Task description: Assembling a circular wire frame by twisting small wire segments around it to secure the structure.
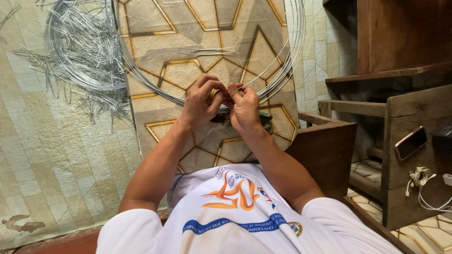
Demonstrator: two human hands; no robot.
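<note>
Head view, looking down at two bare hands meeting over a patterned board (179, 28) that serves as the worktop. The left hand (201, 101) and the right hand (245, 109) are pressed together near the centre of the view, fingertips pinched narrow on a thin strand of silver wire (278, 56). That strand runs from the pinch toward 1 o'clock and joins a large loop of wire curving round the board's upper edge. Both hands are closed on the wire; the exact point of grip is hidden between the fingers.

Technique, as a judgement: fine wire of this kind is best worked with the two pinches kept close together, so the bend forms at one spot and the strand does not kink elsewhere. Keeping the free length slack, not taut against the loop, should stop it springing back.

A dark tool (263, 117), partly hidden, lies on the board just beneath the right hand at 5 o'clock; its kind cannot be told.

Counts: two hands; one patterned board; one tangled coil of wire (80, 51) at 10 o'clock, well apart from the hands, with many cut ends too numerous to count; one short bent wire piece (207, 50) lying on the board at 12 o'clock. At 3 o'clock stands wooden furniture (400, 108) carrying one phone (410, 142) and one white cable (421, 181).
</note>
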